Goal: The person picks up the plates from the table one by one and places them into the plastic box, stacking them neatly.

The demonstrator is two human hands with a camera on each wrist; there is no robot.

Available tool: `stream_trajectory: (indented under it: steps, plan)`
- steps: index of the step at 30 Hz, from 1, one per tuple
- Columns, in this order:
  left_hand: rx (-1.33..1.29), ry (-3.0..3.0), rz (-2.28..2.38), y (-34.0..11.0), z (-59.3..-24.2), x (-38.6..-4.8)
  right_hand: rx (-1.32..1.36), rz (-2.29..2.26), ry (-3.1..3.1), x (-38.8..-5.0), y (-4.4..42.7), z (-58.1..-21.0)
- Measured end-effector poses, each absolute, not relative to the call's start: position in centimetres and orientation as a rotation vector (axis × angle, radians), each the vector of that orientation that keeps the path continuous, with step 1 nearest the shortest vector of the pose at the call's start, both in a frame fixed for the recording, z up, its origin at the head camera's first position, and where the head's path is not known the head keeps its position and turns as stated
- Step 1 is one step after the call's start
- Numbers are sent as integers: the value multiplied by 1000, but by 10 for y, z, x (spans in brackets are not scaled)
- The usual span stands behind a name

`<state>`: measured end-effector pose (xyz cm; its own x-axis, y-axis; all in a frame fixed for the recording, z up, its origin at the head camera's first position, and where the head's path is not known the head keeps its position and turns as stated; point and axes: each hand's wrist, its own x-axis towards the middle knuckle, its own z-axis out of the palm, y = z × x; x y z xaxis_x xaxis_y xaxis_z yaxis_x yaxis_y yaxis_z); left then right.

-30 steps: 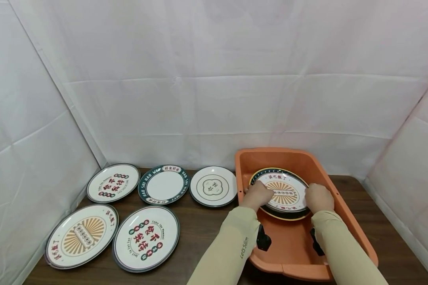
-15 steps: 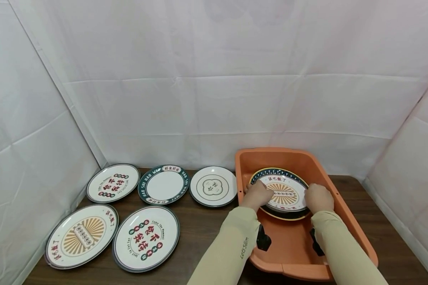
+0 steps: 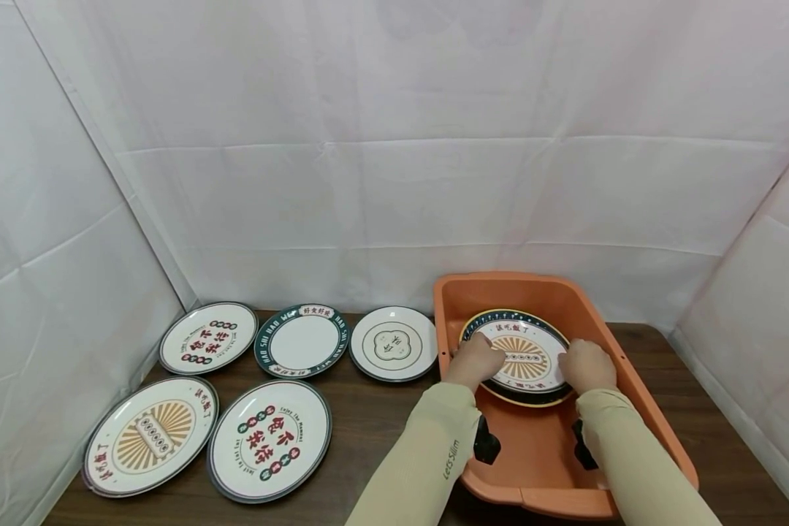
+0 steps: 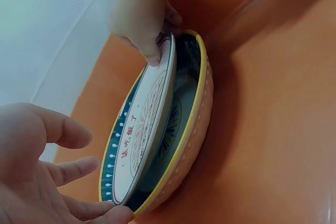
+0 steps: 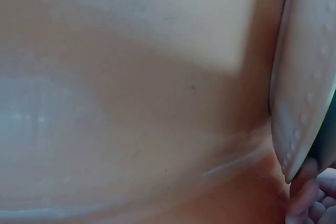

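Left hand (image 3: pixel 476 361): thumb and fingers spread wide, lower fingertips touching the left rim of the round white glossy plate with an orange sunburst and red characters (image 3: pixel 524 356).
Right hand (image 3: pixel 588 365): pinching the right rim of that plate, thumb on its white face, fingers curled behind the edge.
Held plate: inside the deep round bowl with a yellow rim and dark green patterned band (image 3: pixel 531 399), lying a little tilted, with a gap between the two rims on the near side.
Bowl: in the far half of the orange rectangular plastic basin (image 3: pixel 532 453), its pale outer wall studded with raised dots.
Basin: at the right of the dark brown wooden table (image 3: pixel 375 438).
Far row, left to right: a white plate with red characters (image 3: pixel 209 337), a white plate with a green lettered rim (image 3: pixel 302 343), and a smaller white plate with a dark flower emblem (image 3: pixel 393 343) just beside the basin.
Near row, left: a second sunburst plate (image 3: pixel 150 436), then a second red-character plate (image 3: pixel 269 442).
Sleeves: pale yellow-green, the left sleeve (image 3: pixel 421 453) lettered.
Backdrop: creased white cloth (image 3: pixel 394 197).
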<state>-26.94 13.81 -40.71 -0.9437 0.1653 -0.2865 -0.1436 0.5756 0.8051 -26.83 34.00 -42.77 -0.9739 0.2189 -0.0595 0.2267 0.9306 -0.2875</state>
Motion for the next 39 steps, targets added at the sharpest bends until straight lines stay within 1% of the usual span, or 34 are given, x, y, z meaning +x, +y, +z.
stream_trajectory:
  steps: [6, 24, 39]
  plan:
    - [40, 2471, 1279, 139, -407, -270, 370, -500, 3050, -267, 340, -426]
    - [-3, 2445, 1303, 139, -408, -268, 409, -501, 3062, -270, 339, -431]
    - [-13, 2445, 1313, 140, -406, -267, 374, -447, 3115, -269, 340, -433]
